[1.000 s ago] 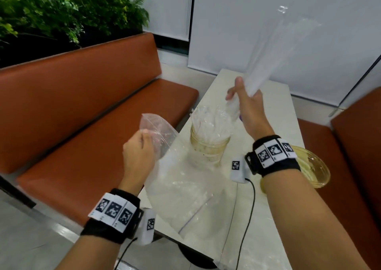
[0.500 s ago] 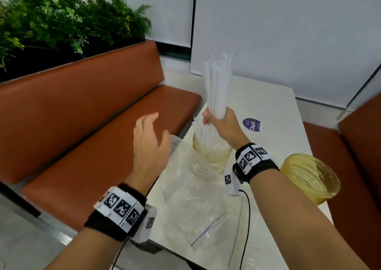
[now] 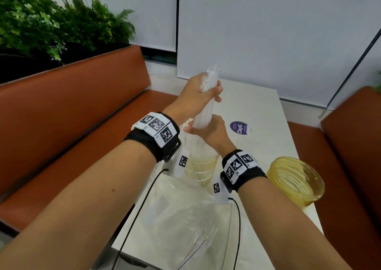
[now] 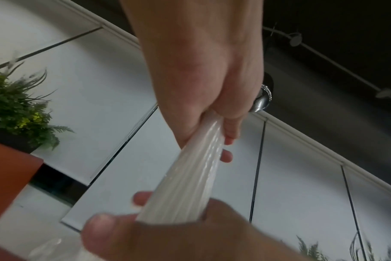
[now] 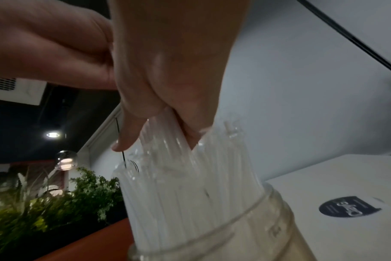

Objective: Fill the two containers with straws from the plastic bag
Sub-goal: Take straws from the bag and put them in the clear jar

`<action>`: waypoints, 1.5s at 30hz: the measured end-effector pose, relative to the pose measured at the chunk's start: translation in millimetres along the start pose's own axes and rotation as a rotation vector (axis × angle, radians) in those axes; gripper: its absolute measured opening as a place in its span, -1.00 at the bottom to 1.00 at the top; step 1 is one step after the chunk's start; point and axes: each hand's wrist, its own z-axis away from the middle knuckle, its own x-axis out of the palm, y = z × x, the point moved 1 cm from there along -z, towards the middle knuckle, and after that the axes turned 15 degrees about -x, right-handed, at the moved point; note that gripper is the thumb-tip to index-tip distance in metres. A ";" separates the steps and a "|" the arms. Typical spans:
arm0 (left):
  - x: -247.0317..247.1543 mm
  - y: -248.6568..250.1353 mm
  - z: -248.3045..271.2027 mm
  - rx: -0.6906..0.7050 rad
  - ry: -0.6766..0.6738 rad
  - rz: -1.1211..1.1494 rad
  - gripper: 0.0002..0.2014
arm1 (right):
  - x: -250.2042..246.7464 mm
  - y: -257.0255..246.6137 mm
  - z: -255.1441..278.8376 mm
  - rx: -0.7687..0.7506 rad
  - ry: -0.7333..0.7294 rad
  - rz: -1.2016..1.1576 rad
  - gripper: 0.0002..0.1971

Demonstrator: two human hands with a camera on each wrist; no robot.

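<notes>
Above the table, we are gripping one upright bundle of straws: our left hand is closing around its top, our right hand around its lower part. Below, the near container is holding many straws; the second container is standing beside it, and the plastic bag is lying flat before them.

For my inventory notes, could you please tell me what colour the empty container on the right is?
The empty container is translucent yellow, clearest in the head view.

White table carries two yellowish containers, plastic bag, purple sticker.
</notes>
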 end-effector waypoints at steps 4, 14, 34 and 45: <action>3.9 -17.7 -8.2 -0.003 0.024 -0.025 -0.85 | -26.2 -16.5 -8.7 -0.028 -0.112 -0.012 -0.21; 33.1 -49.7 -9.0 -0.057 0.022 -0.100 -0.80 | -41.3 -79.0 -59.5 -0.483 -0.079 0.489 -0.57; -21.5 -97.0 13.8 -0.222 -0.186 -0.661 -0.04 | -2.3 23.5 -14.6 -0.313 -0.233 0.688 -0.59; 0.6 -118.7 9.2 -0.158 -0.139 -0.858 -0.44 | -8.8 22.4 -10.4 -0.213 -0.217 0.833 -0.45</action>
